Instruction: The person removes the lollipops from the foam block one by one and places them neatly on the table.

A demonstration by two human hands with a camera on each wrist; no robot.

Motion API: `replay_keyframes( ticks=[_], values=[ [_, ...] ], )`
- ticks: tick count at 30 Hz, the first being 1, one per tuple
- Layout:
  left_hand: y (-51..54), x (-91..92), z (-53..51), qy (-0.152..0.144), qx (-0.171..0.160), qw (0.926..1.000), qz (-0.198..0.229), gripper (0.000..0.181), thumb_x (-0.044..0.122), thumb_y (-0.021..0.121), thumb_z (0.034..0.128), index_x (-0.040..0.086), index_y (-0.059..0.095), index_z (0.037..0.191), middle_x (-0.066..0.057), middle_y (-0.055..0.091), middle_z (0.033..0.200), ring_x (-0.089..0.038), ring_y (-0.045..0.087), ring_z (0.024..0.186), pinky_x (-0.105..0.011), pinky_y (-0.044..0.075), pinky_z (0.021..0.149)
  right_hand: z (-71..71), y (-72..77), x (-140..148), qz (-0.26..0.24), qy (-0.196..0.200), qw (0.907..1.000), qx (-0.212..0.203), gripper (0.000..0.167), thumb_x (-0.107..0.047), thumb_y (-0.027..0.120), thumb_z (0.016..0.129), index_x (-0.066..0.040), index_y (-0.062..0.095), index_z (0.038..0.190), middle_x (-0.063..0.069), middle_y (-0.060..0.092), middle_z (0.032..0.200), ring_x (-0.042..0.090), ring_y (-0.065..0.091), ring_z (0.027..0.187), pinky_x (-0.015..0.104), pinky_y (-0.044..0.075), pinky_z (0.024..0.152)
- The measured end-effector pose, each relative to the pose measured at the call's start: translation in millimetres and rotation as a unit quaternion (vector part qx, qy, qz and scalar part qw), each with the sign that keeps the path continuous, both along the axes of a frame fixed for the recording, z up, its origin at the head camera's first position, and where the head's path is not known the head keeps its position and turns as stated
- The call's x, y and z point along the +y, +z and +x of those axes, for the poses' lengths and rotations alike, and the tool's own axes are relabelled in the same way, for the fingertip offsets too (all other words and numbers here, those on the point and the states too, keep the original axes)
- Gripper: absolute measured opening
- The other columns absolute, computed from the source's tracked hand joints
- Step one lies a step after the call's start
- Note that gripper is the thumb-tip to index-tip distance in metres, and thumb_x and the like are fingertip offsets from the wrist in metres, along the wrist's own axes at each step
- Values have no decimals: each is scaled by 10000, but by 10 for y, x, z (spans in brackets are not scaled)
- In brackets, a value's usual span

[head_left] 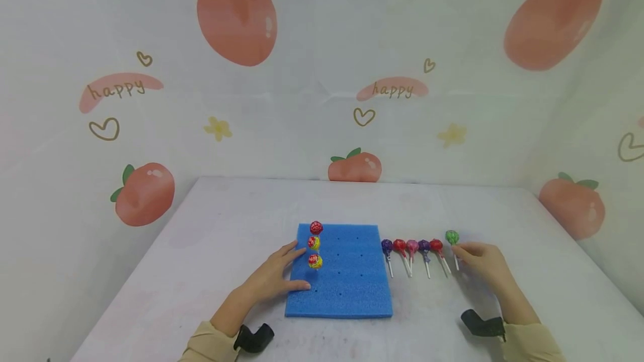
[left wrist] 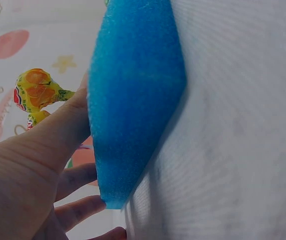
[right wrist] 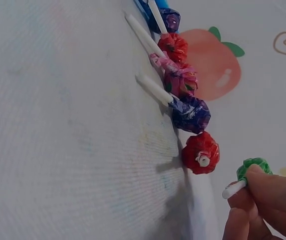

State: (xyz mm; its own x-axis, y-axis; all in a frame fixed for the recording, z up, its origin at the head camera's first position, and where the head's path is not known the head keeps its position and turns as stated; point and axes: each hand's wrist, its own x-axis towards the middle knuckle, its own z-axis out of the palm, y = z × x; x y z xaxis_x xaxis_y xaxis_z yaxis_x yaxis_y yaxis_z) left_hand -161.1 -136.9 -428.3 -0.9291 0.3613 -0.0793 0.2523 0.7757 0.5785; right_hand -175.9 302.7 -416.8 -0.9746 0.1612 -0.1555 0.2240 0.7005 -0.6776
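My right hand pinches a green lollipop by its stick, just below the wrapped candy. The right wrist view shows the green lollipop between thumb and fingers, its white stick end poking out. At the left edge of a blue foam board rests my left hand, thumb and fingers spread along it. Three lollipops stand in the board's left column: a red one at the back and two yellow-and-red ones, the nearest lollipop beside my left fingers. Small holes dot the rest of the board.
Between board and right hand lies a row of several lollipops: purple, red, pink, another purple and another red. They lie on a white-covered table. A fruit-printed white curtain stands behind.
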Motion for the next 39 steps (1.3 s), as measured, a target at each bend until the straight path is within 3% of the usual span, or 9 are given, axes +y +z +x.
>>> replay_keyframes(
  ticks=[12,23,39],
  values=[
    [15,-6,20,-54,22,10000,50,792,474,728,750,119,434,1395,-170,310,1508,-414,301,1377,-610,339,1048,-11,-13,3,53,14,9998,-186,516,-365,602,880,92,615,1119,194,691,940,157,598,784,257,490,636],
    [29,-10,27,-93,15,9999,113,784,464,727,756,111,435,1393,-179,309,1506,-424,298,1375,-619,329,1050,3,-18,-8,128,119,9996,-205,474,-318,597,891,109,615,1095,235,670,967,186,602,790,313,524,657],
    [23,-18,11,-77,21,9999,115,782,469,727,753,114,441,1389,-171,314,1506,-413,306,1375,-610,334,1052,-19,-48,1,143,112,9996,-196,486,-316,613,880,123,611,1089,253,663,980,167,602,769,243,477,602]
  ],
)
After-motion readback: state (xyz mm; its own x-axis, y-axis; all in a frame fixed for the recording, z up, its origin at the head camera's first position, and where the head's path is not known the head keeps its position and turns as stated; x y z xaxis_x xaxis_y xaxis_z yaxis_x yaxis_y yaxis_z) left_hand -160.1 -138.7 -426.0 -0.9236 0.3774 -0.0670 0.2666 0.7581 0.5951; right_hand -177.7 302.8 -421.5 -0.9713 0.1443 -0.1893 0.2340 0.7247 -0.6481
